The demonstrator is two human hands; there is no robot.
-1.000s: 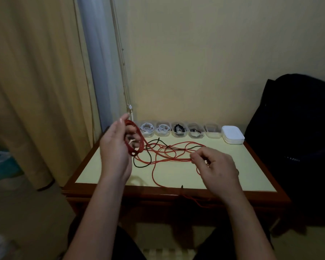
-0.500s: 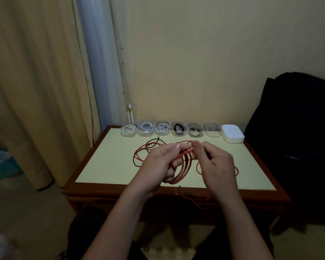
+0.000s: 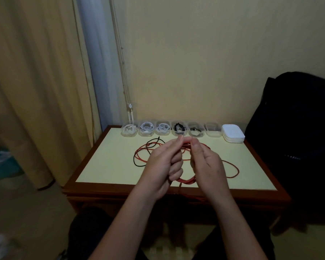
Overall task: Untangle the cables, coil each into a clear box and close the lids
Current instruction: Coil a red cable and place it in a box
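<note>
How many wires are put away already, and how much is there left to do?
Five of the six clear boxes hold a coiled cable; the sixth box looks empty. Right now the left hand and right hand hold the red cable, partly looped, the rest lying on the table. Left to do: finish it, coil the black cable, and fit the lids, which sit stacked beside the boxes.

**Table** [image 3: 109, 166]: a row of boxes [image 3: 178, 129] stands along its back edge, most with coiled cables inside. A stack of lids [image 3: 233, 135] sits at the row's right end. Loose cables [image 3: 186, 182] lie mid-table. The left hand [image 3: 161, 166] and right hand [image 3: 206, 164] hold part of them above its front half. A curtain [image 3: 36, 91] hangs left of the table. What seems a bag [image 3: 296, 137] is to its right.
</note>
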